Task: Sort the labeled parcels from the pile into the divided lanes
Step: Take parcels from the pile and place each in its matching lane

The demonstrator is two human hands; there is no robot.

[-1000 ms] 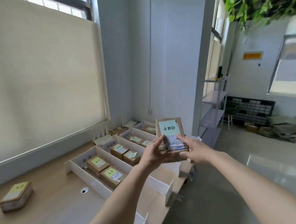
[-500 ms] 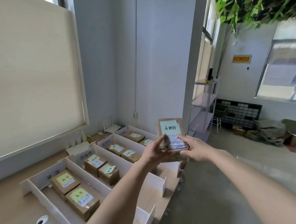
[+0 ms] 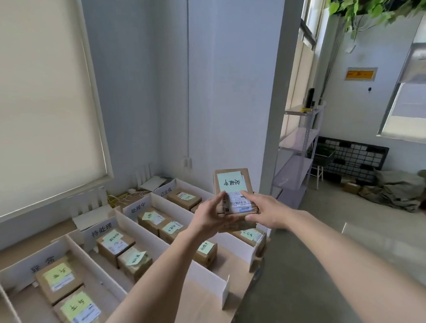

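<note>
A brown cardboard parcel [image 3: 235, 182] with a light green note and a white shipping label is held up in the air over the right end of the lanes. My left hand [image 3: 211, 214] grips its left edge and my right hand [image 3: 264, 210] grips its right edge, thumbs on the label. Below stand the white divided lanes [image 3: 137, 242] on the wooden table, each with a handwritten sign. Parcels with green or yellow notes lie inside them, such as one with a yellow note [image 3: 59, 280] in the left lane and one with a green note [image 3: 115, 244] in the second.
The table's right edge [image 3: 241, 305] drops to a grey floor. A white pillar [image 3: 230, 86] rises behind the lanes, and a metal shelf rack [image 3: 298, 152] stands to its right. A roller blind [image 3: 36, 96] covers the window at left.
My view has swung right and come nearer, so the lanes look larger and lie further left. The parcel stays held in both hands, a little lower over the lanes.
</note>
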